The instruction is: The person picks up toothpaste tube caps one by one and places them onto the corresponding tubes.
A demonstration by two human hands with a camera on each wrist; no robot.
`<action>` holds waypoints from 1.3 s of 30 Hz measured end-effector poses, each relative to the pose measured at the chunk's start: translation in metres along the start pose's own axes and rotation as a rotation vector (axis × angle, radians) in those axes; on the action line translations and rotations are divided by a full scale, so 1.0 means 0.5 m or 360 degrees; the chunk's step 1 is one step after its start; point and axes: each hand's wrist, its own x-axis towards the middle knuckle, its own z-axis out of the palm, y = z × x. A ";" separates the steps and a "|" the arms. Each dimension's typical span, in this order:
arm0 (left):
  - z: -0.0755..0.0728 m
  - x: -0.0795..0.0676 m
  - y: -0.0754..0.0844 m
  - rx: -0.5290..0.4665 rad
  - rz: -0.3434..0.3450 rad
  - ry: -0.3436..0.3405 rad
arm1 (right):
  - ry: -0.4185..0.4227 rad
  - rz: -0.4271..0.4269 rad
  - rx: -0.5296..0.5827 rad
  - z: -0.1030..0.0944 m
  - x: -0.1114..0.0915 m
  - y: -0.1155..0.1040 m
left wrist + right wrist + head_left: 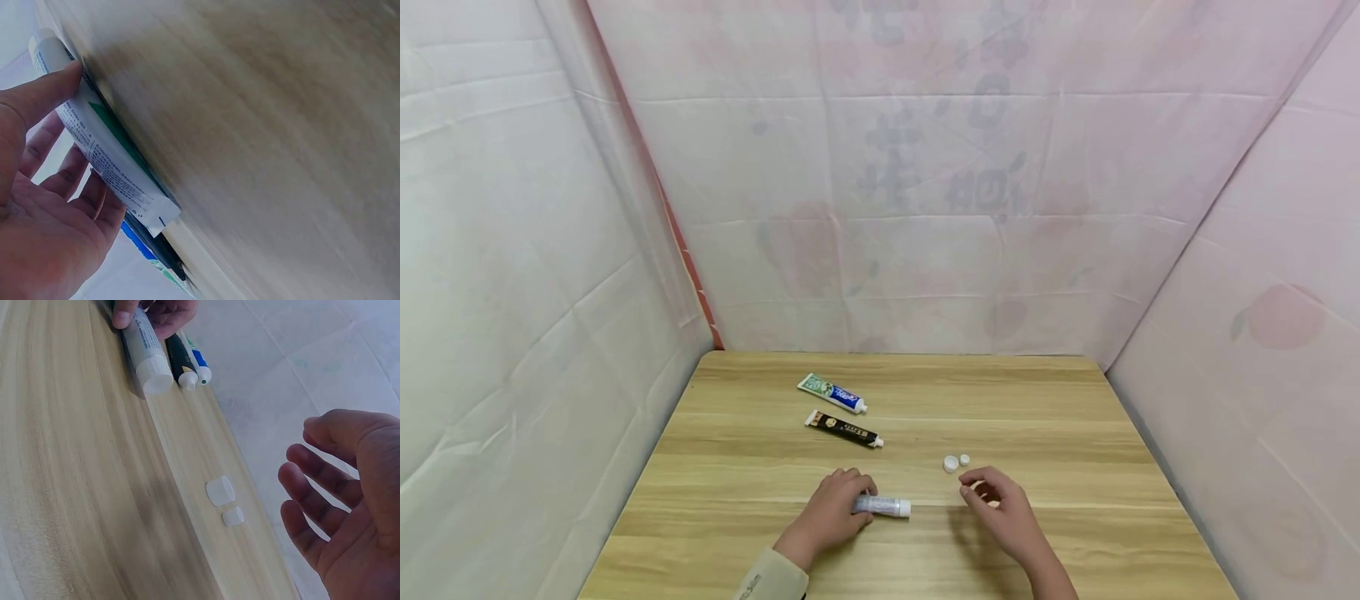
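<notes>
My left hand grips a white toothpaste tube between thumb and fingers, low over the table. The tube's white cap is on its end and points right in the head view. My right hand hovers to the right of it, fingers loosely bent with nothing between them. Just beyond those fingertips sit two loose white caps: a larger one and a smaller one. A black toothpaste tube and a green-and-blue toothpaste tube lie farther back, their nozzles uncapped.
The wooden table has pale wall sheets around its back and sides. A back sheet hangs behind the table's far edge, and a right sheet borders its right side.
</notes>
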 end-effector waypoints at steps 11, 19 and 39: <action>-0.012 0.011 0.000 -0.0068 -0.0072 -0.0116 | 0.0061 0.0060 0.0014 -0.002 0.020 0.001; -0.021 0.021 0.002 -0.0102 -0.0028 -0.0081 | 0.0040 -0.0029 -0.0011 -0.001 0.039 0.025; -0.058 0.071 -0.034 -0.0046 0.0086 0.0173 | -0.0088 0.0044 -0.0395 0.003 0.078 0.030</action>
